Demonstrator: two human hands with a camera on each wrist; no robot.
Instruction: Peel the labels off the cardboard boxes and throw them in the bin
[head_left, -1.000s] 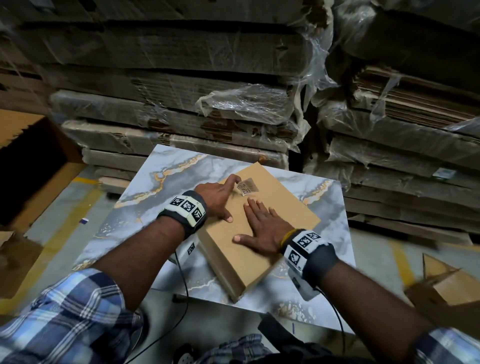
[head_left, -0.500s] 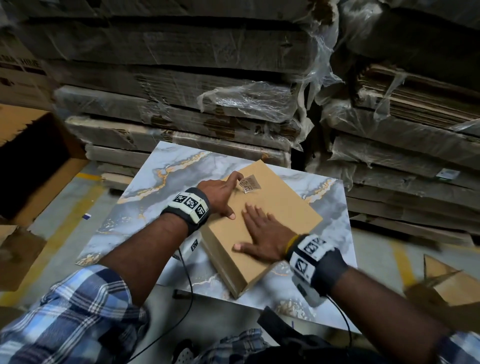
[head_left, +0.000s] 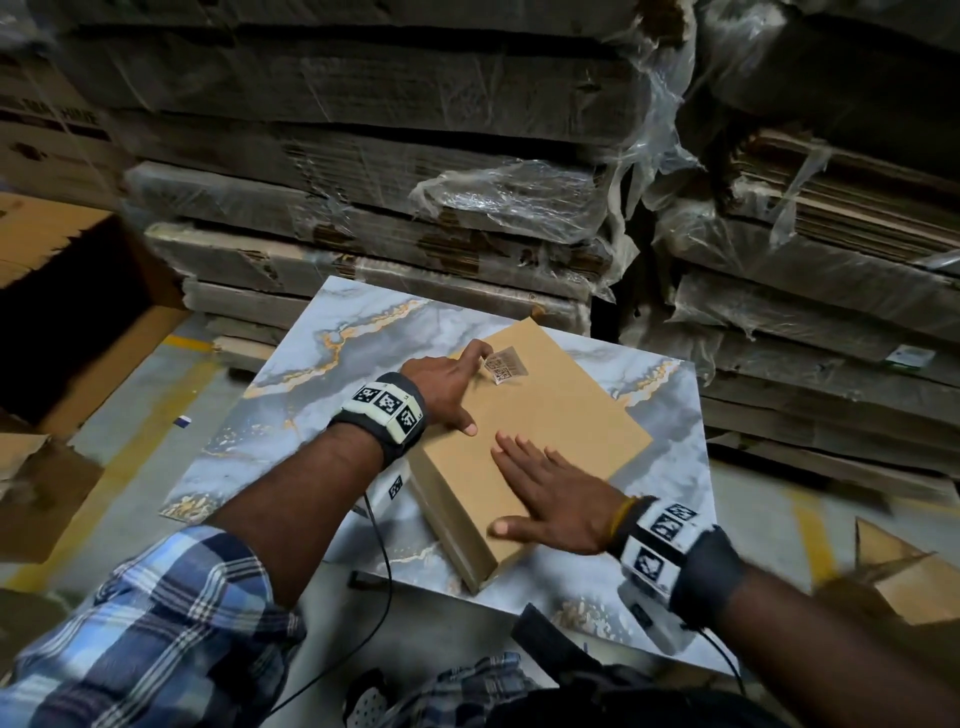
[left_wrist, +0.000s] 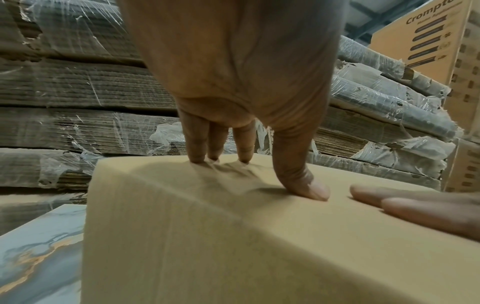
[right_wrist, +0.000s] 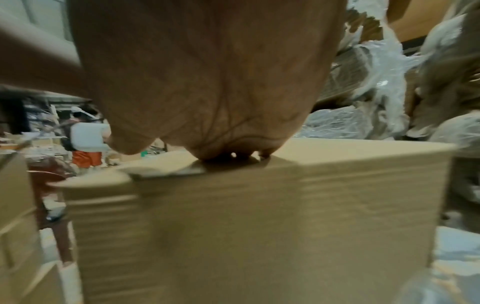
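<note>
A plain brown cardboard box (head_left: 561, 431) lies flat on a marble-patterned table (head_left: 322, 415). A small printed label (head_left: 506, 364) with a square code sits near the box's far left corner, and its near corner looks slightly curled up. My left hand (head_left: 460, 387) rests on the box, index fingertip against the label's left edge and thumb stretched out on the cardboard. In the left wrist view its fingers (left_wrist: 200, 144) stand straight with their tips pressing the box top (left_wrist: 233, 236). My right hand (head_left: 524, 486) lies flat and spread on the near half of the box.
Tall stacks of plastic-wrapped flattened cardboard (head_left: 363, 208) rise just behind and to the right of the table. A large open carton (head_left: 78, 312) stands on the floor at left, a smaller one (head_left: 904, 571) at right. A black cable (head_left: 384, 571) hangs off the near edge.
The label's near corner now looks lifted where my left index fingertip works at its edge. My right hand stays flat on the box. The head view has shifted slightly.
</note>
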